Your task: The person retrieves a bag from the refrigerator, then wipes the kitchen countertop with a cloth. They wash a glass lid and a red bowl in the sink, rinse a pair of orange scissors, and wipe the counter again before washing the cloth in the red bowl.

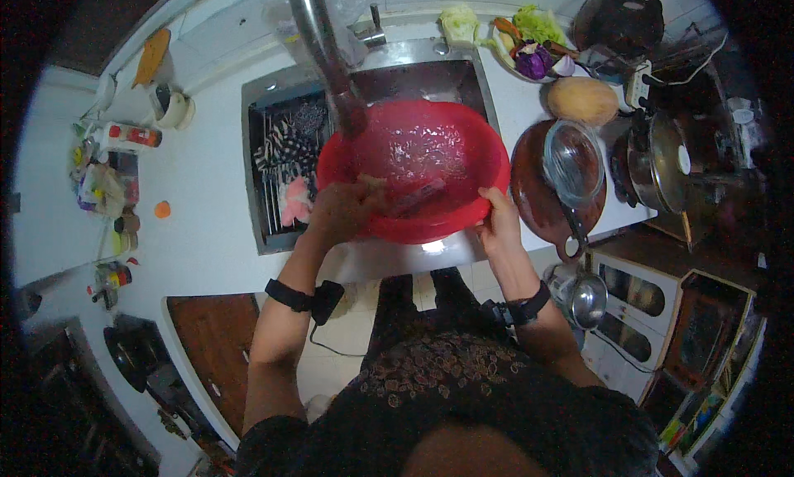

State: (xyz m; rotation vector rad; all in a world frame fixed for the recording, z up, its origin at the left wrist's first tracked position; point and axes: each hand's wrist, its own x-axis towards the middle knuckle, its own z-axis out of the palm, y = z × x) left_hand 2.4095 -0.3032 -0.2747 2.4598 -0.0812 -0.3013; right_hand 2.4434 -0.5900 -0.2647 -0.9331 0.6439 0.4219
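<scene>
A red plastic basin (428, 229) sits tilted over the stainless steel sink (487, 92), with wet, shiny patches inside. My right hand (499, 219) grips its right front rim, thumb on top. At the left front of the basin, my left hand (347, 210) reaches over the rim with its fingers bent. Beside those fingers, inside the basin, lies a long, flat, blurred object (417, 196); whether the hand holds it is unclear. The metal faucet (338, 80) hangs over the basin's left back part.
Left of the basin, a drying rack (267, 198) holds a striped cloth (282, 145) and a pink cloth (296, 201). A plate of vegetables (533, 58), a tan gourd or squash (583, 100), a brown cutting board (527, 179) and a glass bowl (574, 163) stand on the right.
</scene>
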